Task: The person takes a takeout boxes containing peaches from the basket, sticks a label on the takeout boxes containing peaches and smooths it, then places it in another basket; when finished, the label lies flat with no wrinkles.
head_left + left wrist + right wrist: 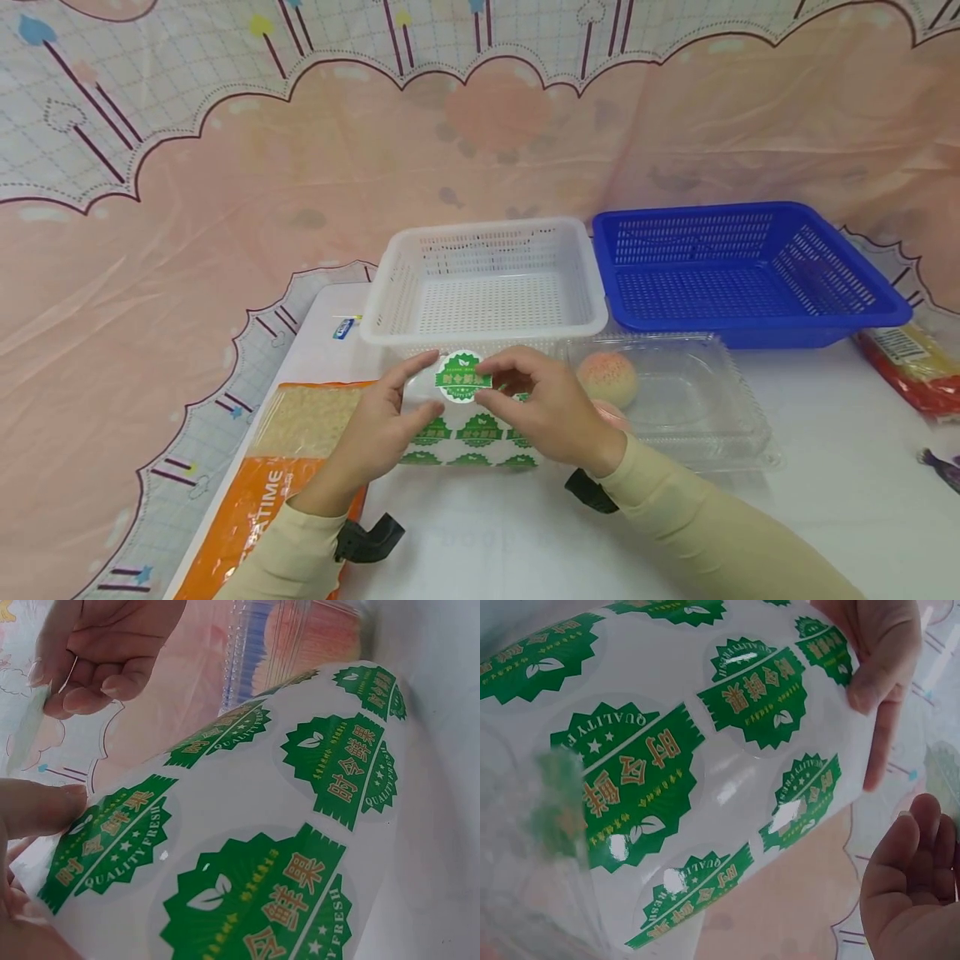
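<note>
My left hand (378, 425) grips a sheet of round green-and-white stickers (480, 432) by its left edge; the thumb (41, 810) lies on the printed side. The sheet bends in a curve in both wrist views. Between the thumb and index finger of my right hand (551, 408) is the right edge of a single round sticker (457, 377), raised above the sheet. Seen from the left wrist, that sticker (30, 731) is turned nearly edge-on. Beside the right hand, a clear plastic clamshell box (686, 400) contains a peach (607, 377) and a second, partly hidden peach (611, 414).
A white basket (483, 333) and a blue basket (750, 325) stand side by side at the back. On the left lies an orange packet (255, 492), partly under the left forearm. A red and yellow packet (918, 367) is at the far right. A small blue item (342, 328) lies near the white basket.
</note>
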`<state>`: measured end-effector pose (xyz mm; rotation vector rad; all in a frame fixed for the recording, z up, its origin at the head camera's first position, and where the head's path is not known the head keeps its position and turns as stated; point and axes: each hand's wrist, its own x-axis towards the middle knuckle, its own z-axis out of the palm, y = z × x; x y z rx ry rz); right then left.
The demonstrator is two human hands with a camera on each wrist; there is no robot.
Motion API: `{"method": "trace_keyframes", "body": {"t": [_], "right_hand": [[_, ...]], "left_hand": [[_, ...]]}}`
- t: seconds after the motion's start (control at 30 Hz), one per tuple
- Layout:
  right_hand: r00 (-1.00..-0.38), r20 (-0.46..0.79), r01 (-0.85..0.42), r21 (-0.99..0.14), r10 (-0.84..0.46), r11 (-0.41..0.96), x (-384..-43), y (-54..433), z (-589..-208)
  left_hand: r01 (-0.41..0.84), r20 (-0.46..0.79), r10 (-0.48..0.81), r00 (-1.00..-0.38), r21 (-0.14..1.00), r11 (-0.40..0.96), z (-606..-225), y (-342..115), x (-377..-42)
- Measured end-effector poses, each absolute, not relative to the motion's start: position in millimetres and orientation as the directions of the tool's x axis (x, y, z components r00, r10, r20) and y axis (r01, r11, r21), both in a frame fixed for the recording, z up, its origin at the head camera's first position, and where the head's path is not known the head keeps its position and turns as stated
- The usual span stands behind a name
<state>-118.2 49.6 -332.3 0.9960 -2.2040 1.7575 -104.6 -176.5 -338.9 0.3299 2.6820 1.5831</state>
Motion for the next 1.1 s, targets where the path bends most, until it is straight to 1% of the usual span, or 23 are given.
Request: {"method": "trace_keyframes", "body": {"t": [0.2,0.33,0.47,0.53,0.8,0.93,1.1], "right_hand": [[-0.809,0.442,-0.511,-0.855,-0.389,0.091,-116,54,-329],[-0.826,0.407,-0.47,-0.879,-0.39,0.078,-116,57,-327],[-0.825,0.412,-0.479,-0.873,-0.387,0.091,-116,62,-325],[-0.824,0.418,-0.488,-0.867,-0.383,0.103,-117,65,-323],[-0.808,0.476,-0.563,-0.799,-0.348,0.214,-120,85,-320],[-0.815,0.471,-0.556,-0.8,-0.338,0.227,-122,97,-318],[-0.827,0.461,-0.541,-0.808,-0.321,0.234,-122,111,-314]], "left_hand": [[0.128,0.055,0.175,-0.983,0.889,0.439,-338,-178,-104],[0.133,0.063,0.181,-0.981,0.904,0.407,-335,-181,-105],[0.143,0.077,0.185,-0.98,0.916,0.376,-332,-184,-106],[0.143,0.08,0.175,-0.981,0.913,0.381,-331,-186,-106],[0.134,0.081,0.147,-0.986,0.908,0.397,-329,-193,-108],[0.115,0.066,0.129,-0.989,0.898,0.425,-328,-198,-108],[0.115,0.068,0.129,-0.989,0.908,0.403,-328,-201,-108]]}}
